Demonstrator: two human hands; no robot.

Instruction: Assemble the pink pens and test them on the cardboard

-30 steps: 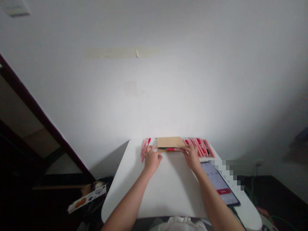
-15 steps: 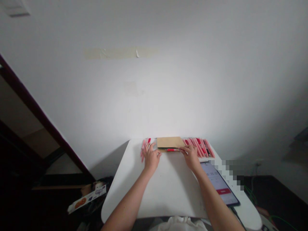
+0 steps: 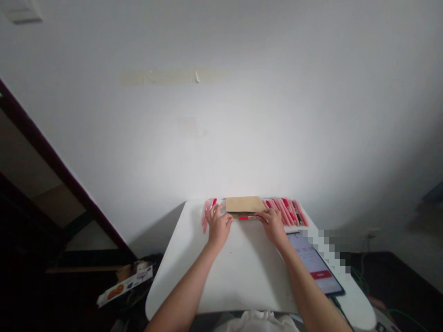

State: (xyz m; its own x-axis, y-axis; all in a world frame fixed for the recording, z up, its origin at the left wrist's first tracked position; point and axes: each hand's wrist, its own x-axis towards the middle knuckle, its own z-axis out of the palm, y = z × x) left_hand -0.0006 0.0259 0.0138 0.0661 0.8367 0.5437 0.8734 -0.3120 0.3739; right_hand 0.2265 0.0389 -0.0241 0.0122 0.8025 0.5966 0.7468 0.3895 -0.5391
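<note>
A red-and-white pen (image 3: pixel 244 218) lies crosswise along the near edge of a brown kraft-paper piece (image 3: pixel 244 204), which looks folded, with a dark gap below its upper layer. My right hand (image 3: pixel 273 224) pinches the pen's right end between thumb and fingers. My left hand (image 3: pixel 218 227) is closed at the pen's left end, thumb against forefinger, its other fingers spread toward a few pink and red pens (image 3: pixel 205 216). Beyond my right hand lies a row of several pink, red and dark pens (image 3: pixel 289 212). Both pen ends are partly hidden by my fingertips.
The white table (image 3: pixel 242 272) stands against a pale wall (image 3: pixel 221 115). On its right side a tablet (image 3: pixel 316 265) with a lit screen lies near my right forearm, a cable at its near end. A box with printed pictures (image 3: pixel 126 286) is low at left, off the table.
The pen has shifted slightly toward me, to the paper's near edge. Its left end has come to my left fingertips, which were apart from it before.
</note>
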